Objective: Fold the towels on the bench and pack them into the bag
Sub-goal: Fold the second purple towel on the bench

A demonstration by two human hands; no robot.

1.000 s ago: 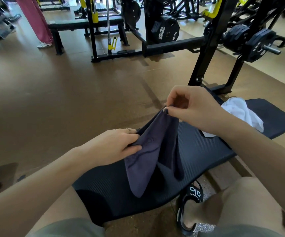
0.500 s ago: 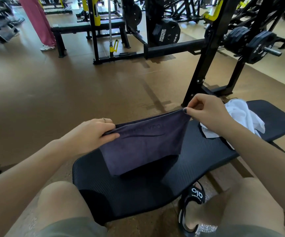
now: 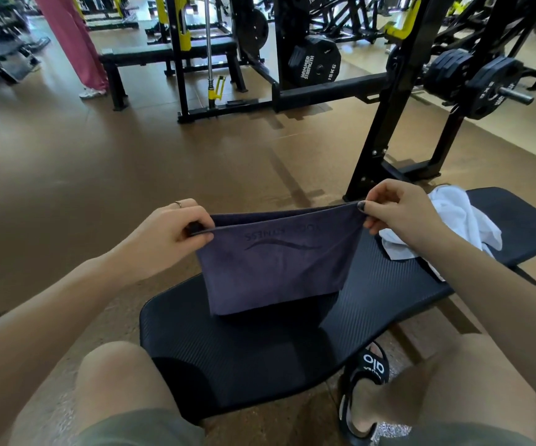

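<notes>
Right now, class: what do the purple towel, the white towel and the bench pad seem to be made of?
Purple towel: soft woven cloth, matte, probably microfibre or cotton; it hangs limp with a darker printed logo.
White towel: soft fabric, likely cotton terry; it lies crumpled in loose folds.
Bench pad: black padded vinyl or rubber, it seems; fine ribbing with a dull sheen.

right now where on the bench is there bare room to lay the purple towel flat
The near half of the bench, between the hanging purple towel and the knees, is bare. The far right end is crowded by the crumpled white towel, with only its outer tip free.
</notes>
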